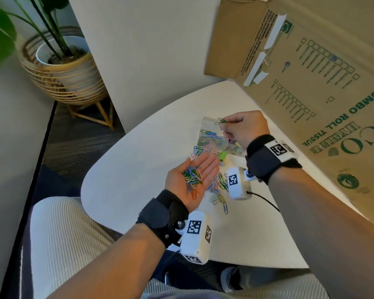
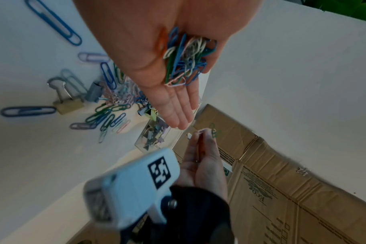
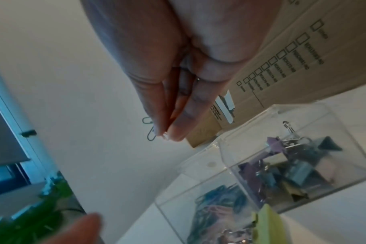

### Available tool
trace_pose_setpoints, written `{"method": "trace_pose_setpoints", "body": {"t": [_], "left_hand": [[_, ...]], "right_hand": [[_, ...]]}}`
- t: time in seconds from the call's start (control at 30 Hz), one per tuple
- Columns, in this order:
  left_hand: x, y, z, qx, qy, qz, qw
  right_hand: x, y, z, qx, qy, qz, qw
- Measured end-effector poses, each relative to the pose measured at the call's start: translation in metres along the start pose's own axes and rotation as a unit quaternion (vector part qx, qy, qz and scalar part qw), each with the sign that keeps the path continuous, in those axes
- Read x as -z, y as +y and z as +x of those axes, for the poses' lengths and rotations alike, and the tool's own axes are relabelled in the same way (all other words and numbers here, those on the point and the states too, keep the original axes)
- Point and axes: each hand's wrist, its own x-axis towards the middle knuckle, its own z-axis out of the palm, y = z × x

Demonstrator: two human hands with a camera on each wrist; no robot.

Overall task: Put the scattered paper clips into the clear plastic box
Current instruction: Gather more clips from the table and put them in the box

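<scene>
- Hands apart: I keep my left hand point(image 1: 195, 176) flat as a tray, cupping gathered paper clips point(image 1: 192, 175).
- My right hand point(image 1: 243, 129) pinches a green clip point(image 1: 221, 121) above the clear plastic box point(image 1: 212, 131), frame centre, for dropping.

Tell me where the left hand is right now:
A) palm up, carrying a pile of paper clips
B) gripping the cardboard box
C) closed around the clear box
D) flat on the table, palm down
A: the left hand lies open, palm up, above the table, with a heap of coloured paper clips on it, while the right hand pinches a few clips over the clear box.
</scene>
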Motion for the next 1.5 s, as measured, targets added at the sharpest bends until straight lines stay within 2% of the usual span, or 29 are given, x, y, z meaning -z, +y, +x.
{"method": "trace_pose_setpoints", "body": {"t": [0.17, 0.3, 0.37, 0.47, 0.53, 0.6, 0.73, 0.8, 0.97, 1.13, 1.3, 1.4, 1.5], "left_hand": [[0.000, 0.007, 0.000, -0.005, 0.002, -0.004, 1.000], [-0.003, 0.009, 0.000, -0.012, 0.010, 0.004, 1.000], [-0.004, 0.008, 0.002, -0.019, 0.019, 0.014, 1.000], [-0.006, 0.004, 0.002, -0.021, 0.028, 0.040, 0.999], [-0.007, 0.000, 0.000, -0.019, 0.019, 0.056, 0.998], [-0.010, -0.002, -0.003, -0.015, 0.017, 0.055, 0.998], [-0.015, -0.002, -0.006, 0.006, 0.035, 0.044, 0.998], [-0.015, -0.002, -0.006, 0.002, 0.040, 0.047, 0.998], [-0.016, -0.003, -0.007, 0.007, 0.018, 0.021, 1.000], [-0.017, -0.002, -0.007, -0.001, -0.005, 0.032, 0.999], [-0.019, -0.002, -0.006, 0.007, -0.010, 0.030, 0.999], [-0.019, -0.003, -0.007, 0.017, -0.009, 0.022, 1.000], [-0.021, -0.003, -0.008, 0.023, 0.004, 0.022, 0.999]], "right_hand": [[-0.012, 0.009, 0.008, 0.016, -0.045, -0.170, 0.984], [-0.007, 0.004, -0.016, 0.090, -0.023, -0.148, 0.985], [-0.007, 0.001, -0.036, 0.124, -0.061, -0.134, 0.981], [-0.005, -0.003, -0.066, 0.148, -0.174, -0.193, 0.954], [-0.003, -0.005, -0.078, 0.159, -0.211, -0.224, 0.938], [-0.003, -0.004, -0.083, 0.175, -0.227, -0.240, 0.927], [-0.012, 0.004, -0.084, 0.228, -0.238, -0.328, 0.885], [-0.017, 0.007, -0.085, 0.250, -0.230, -0.339, 0.877], [-0.018, 0.010, -0.088, 0.253, -0.208, -0.303, 0.895], [-0.010, 0.006, -0.088, 0.215, -0.182, -0.253, 0.926], [-0.004, 0.007, -0.085, 0.164, -0.158, -0.152, 0.962], [-0.004, 0.004, -0.089, 0.180, -0.155, -0.163, 0.958], [-0.004, 0.000, -0.093, 0.215, -0.201, -0.244, 0.924]]}}
